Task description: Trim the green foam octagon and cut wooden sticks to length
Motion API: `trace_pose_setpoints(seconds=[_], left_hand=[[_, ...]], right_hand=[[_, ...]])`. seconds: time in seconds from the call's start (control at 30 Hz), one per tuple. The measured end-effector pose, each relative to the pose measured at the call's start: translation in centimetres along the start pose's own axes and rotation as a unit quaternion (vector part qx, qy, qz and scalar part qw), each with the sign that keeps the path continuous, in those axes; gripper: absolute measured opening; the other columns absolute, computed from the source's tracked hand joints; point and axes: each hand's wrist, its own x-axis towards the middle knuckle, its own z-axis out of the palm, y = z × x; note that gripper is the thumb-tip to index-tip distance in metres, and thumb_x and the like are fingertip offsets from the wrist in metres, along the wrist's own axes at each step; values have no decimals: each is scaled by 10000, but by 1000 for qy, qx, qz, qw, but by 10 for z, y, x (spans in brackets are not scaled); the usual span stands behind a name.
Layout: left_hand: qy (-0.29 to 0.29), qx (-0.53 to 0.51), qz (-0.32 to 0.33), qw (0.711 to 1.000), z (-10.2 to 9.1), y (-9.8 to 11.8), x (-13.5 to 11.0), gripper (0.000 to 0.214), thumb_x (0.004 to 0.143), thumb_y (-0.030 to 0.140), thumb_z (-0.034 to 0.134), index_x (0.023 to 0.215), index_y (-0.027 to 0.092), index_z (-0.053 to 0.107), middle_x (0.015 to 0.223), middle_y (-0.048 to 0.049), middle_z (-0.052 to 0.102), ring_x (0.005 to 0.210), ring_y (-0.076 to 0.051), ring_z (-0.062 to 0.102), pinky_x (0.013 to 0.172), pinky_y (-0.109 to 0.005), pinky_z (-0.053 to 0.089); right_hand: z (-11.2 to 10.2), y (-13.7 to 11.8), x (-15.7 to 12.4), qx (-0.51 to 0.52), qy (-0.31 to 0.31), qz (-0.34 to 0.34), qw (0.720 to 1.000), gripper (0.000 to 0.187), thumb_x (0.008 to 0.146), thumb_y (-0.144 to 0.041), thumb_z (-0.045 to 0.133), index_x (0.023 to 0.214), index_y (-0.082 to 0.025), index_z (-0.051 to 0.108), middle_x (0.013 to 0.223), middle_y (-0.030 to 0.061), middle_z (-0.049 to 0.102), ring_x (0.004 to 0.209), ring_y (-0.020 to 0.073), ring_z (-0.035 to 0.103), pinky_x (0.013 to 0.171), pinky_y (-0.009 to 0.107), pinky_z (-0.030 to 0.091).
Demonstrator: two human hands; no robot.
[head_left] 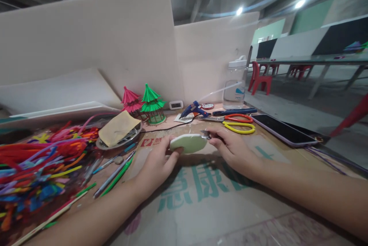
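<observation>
My left hand (pixel 165 157) is closed on a pale green disc (pixel 190 144), thumb on its face and fingers behind. The disc has a thick white edge and looks like foam. My right hand (pixel 234 150) pinches a small shiny metal piece (pixel 205 134) that looks like a blade, with its end at the disc's right edge. Whether it cuts into the disc I cannot tell. Both hands are above a flattened cardboard sheet (pixel 201 207) with green printed characters. Just beyond them lie scissors (pixel 238 127) with red and yellow handles and a blue glue gun (pixel 195 109).
Colourful pipe cleaners (pixel 43 161) heap on the left, beside a metal dish (pixel 138 129) with yellowish sandpaper-like sheet. Behind stand a green pagoda model (pixel 152 104) and a pink one (pixel 130 100). A water bottle (pixel 234 85) is at the back right, a phone (pixel 283 129) nearer.
</observation>
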Motion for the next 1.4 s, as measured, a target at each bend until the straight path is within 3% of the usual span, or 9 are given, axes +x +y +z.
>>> trace_pose_setpoints(seconds=[0.6,1.2,1.4], left_hand=[[1,52,74,996,1,-7,-1,110,887,217,471,962,194,547,849,-20,650,739,-165,624,655,-248,469],[-8,90,93,992,1,-10,-4,104,890,205,469,956,204,549,882,-37,667,798,-183,632,697,-255,464],[-21,79,80,993,1,-9,-4,116,885,202,456,934,211,561,855,-33,663,792,-184,634,684,-253,464]], right_hand=[[-7,-2,1,-72,-18,-78,994,217,963,-284,479,1096,-197,627,1014,84,708,943,215,654,833,372,521],[-9,-6,2,-86,-45,-85,992,245,976,-309,450,1056,-166,633,920,96,694,857,213,645,757,348,513],[-10,-7,3,-73,-71,-69,992,243,979,-301,438,1026,-190,649,829,61,677,796,198,631,705,316,501]])
